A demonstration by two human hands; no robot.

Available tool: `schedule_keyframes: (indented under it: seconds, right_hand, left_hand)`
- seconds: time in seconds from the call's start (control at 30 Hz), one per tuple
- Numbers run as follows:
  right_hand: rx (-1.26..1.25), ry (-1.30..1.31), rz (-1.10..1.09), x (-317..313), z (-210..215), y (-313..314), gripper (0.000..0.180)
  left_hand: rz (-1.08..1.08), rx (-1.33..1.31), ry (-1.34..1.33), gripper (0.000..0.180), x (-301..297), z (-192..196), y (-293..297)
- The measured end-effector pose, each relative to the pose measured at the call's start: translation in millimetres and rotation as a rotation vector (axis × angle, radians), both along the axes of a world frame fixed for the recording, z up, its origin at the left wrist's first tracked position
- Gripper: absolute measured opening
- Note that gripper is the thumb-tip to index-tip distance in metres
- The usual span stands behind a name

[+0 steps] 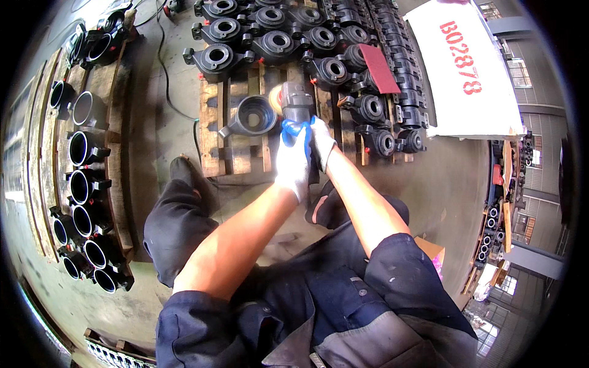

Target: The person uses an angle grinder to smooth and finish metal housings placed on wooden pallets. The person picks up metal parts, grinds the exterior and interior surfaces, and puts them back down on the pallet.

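My left hand (pixel 293 158), in a white glove with blue fingers, wraps round the body of a dark angle grinder (pixel 297 101). My right hand (pixel 321 142), gloved the same way, is closed on the grinder's right side. A round yellowish disc (pixel 275 100) on its head faces left, close to the rim of a dark metal ring-shaped casting (pixel 243 127). Whether disc and casting touch, I cannot tell. The casting lies on a wooden pallet (pixel 211 129), its open bore upward and a short arm pointing lower left.
Several black castings (pixel 277 42) stand in rows at the pallet's far side, with a red sheet (pixel 378 69) lying on some. A white box (pixel 469 73) with red lettering is at right. More castings (pixel 80 187) line a pallet on the left; a cable (pixel 164 67) runs across the floor.
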State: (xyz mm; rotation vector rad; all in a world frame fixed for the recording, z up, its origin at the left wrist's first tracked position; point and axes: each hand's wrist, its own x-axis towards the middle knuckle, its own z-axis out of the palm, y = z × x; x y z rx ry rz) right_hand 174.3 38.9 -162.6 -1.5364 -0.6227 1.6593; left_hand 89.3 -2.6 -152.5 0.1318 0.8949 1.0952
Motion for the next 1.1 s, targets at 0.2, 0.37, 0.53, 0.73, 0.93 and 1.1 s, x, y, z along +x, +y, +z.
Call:
schedule_keyframes:
  seconds: [0.2,0.37,0.53,0.73,0.93,1.1]
  right_hand:
    - [-0.037,0.096,-0.176,0.4,-8.6,14.1,0.01]
    - [0.049,0.019,-0.082,-0.7,-17.4,-5.4,0.02]
    - [-0.146,0.288,-0.232,-1.6,-29.1,-15.7,0.041]
    - [-0.242,0.194,-0.241,-32.1,-8.0,-23.8,0.041]
    - [-0.15,-0.031,-0.122,-37.7,-13.9,-25.9,0.043]
    - [-0.035,-0.351,0.119,-38.5,-8.5,-27.0,0.039]
  left_hand:
    - [-0.071,0.062,-0.026,0.05,-5.4,-11.5,10.5]
    - [-0.031,-0.031,-0.061,0.034,-5.2,-22.7,-1.8]
    - [-0.077,-0.046,0.038,0.029,-11.8,-21.3,-5.7]
    - [-0.072,-0.056,0.242,0.046,-28.6,-16.4,-9.9]
    - [-0.299,-0.098,0.658,0.065,-41.1,-35.4,-6.0]
    - [-0.308,-0.061,0.701,0.066,-41.5,-57.8,-7.8]
